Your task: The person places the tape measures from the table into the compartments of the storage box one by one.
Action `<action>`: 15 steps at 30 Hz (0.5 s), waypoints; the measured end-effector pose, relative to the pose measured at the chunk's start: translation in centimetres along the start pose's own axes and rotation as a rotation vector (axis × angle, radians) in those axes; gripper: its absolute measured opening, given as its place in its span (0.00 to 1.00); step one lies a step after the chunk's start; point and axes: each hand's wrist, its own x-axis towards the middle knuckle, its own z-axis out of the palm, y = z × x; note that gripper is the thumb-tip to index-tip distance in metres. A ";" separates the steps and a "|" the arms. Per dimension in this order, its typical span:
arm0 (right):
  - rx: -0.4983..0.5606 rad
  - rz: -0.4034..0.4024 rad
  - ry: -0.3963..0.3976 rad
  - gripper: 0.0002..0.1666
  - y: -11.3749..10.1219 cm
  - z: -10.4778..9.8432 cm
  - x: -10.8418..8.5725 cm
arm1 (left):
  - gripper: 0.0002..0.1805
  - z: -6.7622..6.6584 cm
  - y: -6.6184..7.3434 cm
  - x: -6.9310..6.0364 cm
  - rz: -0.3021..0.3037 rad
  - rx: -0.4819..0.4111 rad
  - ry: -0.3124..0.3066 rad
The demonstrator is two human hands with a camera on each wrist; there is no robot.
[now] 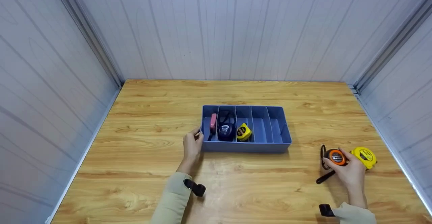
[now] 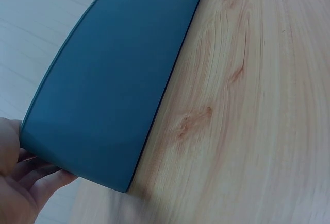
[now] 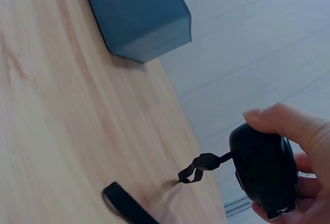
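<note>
A blue divided box (image 1: 246, 146) stands on the table. My left hand (image 1: 193, 146) holds its left end; in the left wrist view the fingers (image 2: 50, 184) lie along the outer end wall. At the right, my right hand (image 1: 351, 171) grips an orange-and-black tape measure (image 1: 337, 157) between thumb and fingers. Its black body (image 3: 265, 170) and dangling cord (image 3: 198, 166) show in the right wrist view, held above the table. A larger yellow tape measure (image 1: 366, 156) lies just beyond that hand, partly hidden by it.
Inside the box's left compartments sit a pink tape measure (image 1: 213, 122), a dark blue tape measure (image 1: 225, 130) and a small yellow tape measure (image 1: 244, 132), one in each. A black strap (image 1: 325, 177) lies on the wooden table (image 1: 135, 170). Pale panel walls (image 1: 216, 31) enclose the back and sides.
</note>
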 end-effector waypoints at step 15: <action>0.046 -0.078 -0.029 0.43 -2.9 0.9 0.4 | 0.18 0.1 -0.1 0.1 0.018 -0.019 0.005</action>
